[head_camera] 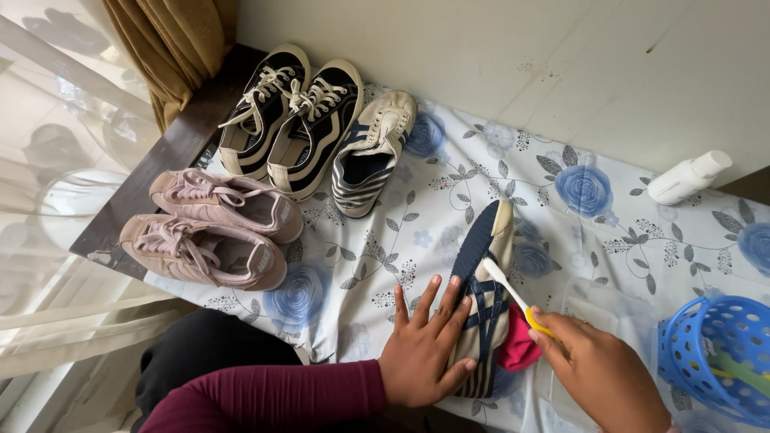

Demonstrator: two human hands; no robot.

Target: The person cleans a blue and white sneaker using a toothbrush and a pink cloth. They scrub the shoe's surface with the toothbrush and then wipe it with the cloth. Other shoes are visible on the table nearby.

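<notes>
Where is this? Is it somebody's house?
Probably a home, at a table by a window. A flowery tablecloth covers the table, curtains hang beside it, and pairs of worn shoes are lined up while the hands clean a striped shoe with a toothbrush.

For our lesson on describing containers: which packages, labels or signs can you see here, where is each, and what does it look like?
Bottle: lying on its side at the table's far right by the wall, plain white, with a cap.
Basket: near right edge, round, blue plastic with holes.
No signs or screens are in view.
</notes>
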